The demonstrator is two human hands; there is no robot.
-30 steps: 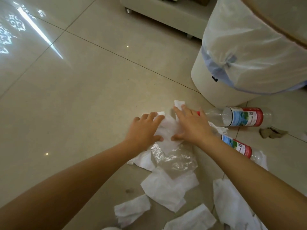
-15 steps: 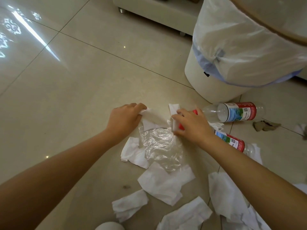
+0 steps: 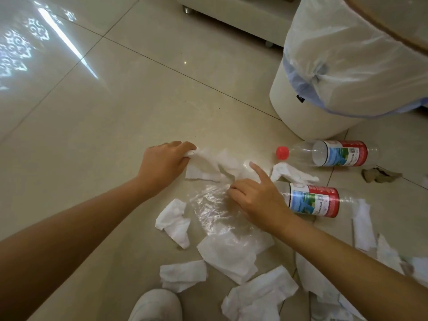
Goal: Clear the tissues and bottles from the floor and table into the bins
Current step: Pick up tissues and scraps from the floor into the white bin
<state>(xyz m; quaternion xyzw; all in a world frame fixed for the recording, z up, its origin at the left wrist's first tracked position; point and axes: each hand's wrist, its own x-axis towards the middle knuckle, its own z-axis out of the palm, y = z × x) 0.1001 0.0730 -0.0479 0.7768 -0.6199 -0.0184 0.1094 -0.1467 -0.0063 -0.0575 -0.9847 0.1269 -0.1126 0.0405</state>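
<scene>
White tissue (image 3: 203, 164) is bunched in the left hand (image 3: 162, 164), fingers curled round one end. The right hand (image 3: 257, 198) pinches at the tissue's other end where it meets the clear film (image 3: 215, 209), index finger sticking out straight. Hands are close together, not touching.

Risk as I see it: thin tissue could tear if both hands pull apart, and that crinkly film could get dragged up with it. More flat, torn tissues (image 3: 229, 256) lie nearer me than both hands.

2 bottles (image 3: 333, 152), clear ribbed plastic with red-blue labels, lie on their sides just right of the right hand. Round and smooth, so a knock could roll them. The bin (image 3: 308, 112), white with a baggy liner, is beyond them.
</scene>
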